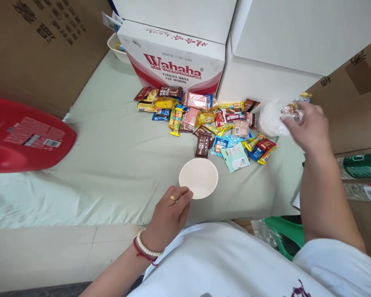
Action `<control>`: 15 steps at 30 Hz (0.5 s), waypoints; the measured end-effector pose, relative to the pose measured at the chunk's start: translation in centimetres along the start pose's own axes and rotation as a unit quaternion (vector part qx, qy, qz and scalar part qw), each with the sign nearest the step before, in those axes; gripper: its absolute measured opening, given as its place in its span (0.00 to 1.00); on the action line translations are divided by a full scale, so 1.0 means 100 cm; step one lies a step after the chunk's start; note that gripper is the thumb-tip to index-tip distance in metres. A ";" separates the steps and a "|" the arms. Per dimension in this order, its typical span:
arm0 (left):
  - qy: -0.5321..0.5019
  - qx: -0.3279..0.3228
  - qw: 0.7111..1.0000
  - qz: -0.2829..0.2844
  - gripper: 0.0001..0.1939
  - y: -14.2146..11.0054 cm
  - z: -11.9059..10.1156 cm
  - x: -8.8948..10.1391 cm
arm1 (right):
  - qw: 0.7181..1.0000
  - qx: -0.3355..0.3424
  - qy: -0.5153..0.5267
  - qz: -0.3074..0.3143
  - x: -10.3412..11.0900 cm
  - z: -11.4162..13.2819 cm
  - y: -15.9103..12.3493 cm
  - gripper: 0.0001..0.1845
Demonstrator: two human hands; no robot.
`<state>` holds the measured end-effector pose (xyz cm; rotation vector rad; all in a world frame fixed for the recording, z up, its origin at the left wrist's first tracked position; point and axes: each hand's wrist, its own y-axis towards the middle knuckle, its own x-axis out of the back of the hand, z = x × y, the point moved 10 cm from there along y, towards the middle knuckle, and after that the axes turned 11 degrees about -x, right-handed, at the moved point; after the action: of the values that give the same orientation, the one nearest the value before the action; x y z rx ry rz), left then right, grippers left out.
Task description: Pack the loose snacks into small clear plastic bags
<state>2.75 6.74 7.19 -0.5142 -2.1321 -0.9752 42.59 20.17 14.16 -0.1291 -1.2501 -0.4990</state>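
A white bowl [198,178] stands on the pale green cloth near the table's front edge. My left hand [174,206] pinches the bowl's near-left rim between thumb and fingers. To the right, my right hand [312,126] is closed on a small wrapped snack [292,111] in a shiny, partly clear wrapper. Just left of those fingers lies a crumpled white plastic bag [272,119]. Beyond the bowl spreads a pile of packaged snacks, among them a dark brown packet [203,144], a pale mint packet [235,157] and a pink wafer packet [198,100].
Behind the snacks stand a Wahaha carton [176,62] and white boxes [275,37]. A red plastic container [27,136] is at the left. Bottles [361,165] lie at the right, and a green stool [284,235] is below the table edge.
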 end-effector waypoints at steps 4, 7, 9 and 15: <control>-0.161 -0.012 0.986 0.043 0.13 0.019 -0.019 -0.024 | 0.901 0.286 0.124 0.302 -0.032 0.084 -0.179 0.31; -0.238 -0.047 0.969 0.050 0.13 0.035 -0.038 -0.039 | 0.888 0.285 0.102 0.345 -0.043 0.080 -0.244 0.16; -0.245 -0.045 0.968 0.034 0.16 0.041 -0.039 -0.041 | 0.912 0.229 0.106 0.325 -0.033 0.050 -0.242 0.14; -0.132 0.083 0.988 0.003 0.14 0.011 0.020 -0.025 | 0.980 -0.149 -0.113 0.067 0.055 -0.117 -0.086 0.19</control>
<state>4.13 8.82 4.94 -0.5930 -2.4200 -0.7506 50.37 6.77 14.05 -0.5322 -1.3712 -0.5639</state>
